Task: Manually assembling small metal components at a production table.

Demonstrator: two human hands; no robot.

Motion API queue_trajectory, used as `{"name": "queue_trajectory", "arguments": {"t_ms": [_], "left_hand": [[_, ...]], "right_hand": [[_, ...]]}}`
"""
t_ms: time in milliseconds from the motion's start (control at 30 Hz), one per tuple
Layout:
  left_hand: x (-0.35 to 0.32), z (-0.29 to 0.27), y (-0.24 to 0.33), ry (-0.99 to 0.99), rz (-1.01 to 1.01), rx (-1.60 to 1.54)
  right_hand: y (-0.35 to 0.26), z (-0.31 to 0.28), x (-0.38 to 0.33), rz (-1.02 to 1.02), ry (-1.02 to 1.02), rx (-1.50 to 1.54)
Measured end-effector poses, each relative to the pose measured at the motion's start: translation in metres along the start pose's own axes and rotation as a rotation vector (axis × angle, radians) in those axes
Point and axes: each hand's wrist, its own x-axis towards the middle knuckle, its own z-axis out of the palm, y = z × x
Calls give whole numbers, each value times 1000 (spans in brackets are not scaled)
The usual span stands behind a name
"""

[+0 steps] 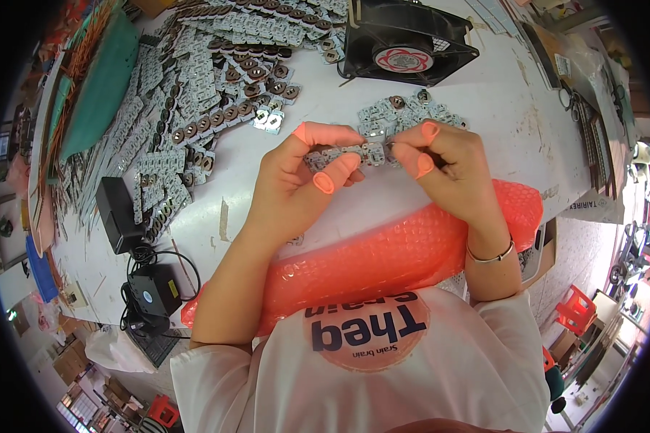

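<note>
My left hand [289, 180] grips a short strip of small grey-white plates [370, 154] between thumb and fingers, holding it level above the white table. My right hand [458, 169] is pinched at the strip's right end; whatever lies between its fingertips is too small to make out. Orange finger cots cover the thumb and forefinger of both hands. Just beyond the fingertips lies a heap of similar small plates [412, 112], a few with dark round parts. Both forearms rest across a roll of red bubble wrap [368, 252].
A black square fan [404, 47] stands at the back. Many plate strips with brown discs [224, 115] cover the table's far left, beside a green basin [105, 86]. A black box [119, 216] and a power adapter [155, 289] with cables sit left. Scissors [578, 112] lie far right.
</note>
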Motion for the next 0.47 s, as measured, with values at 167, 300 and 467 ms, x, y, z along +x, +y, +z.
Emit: {"name": "queue_trajectory", "arguments": {"t_ms": [167, 300, 467], "left_hand": [[-2, 1, 1, -115, -105, 96], [1, 0, 0, -69, 3, -20], [0, -10, 1, -122, -79, -40]], "right_hand": [[4, -2, -1, 2, 4, 52], [5, -4, -2, 42, -30, 111], [5, -3, -1, 98, -121, 204]]}}
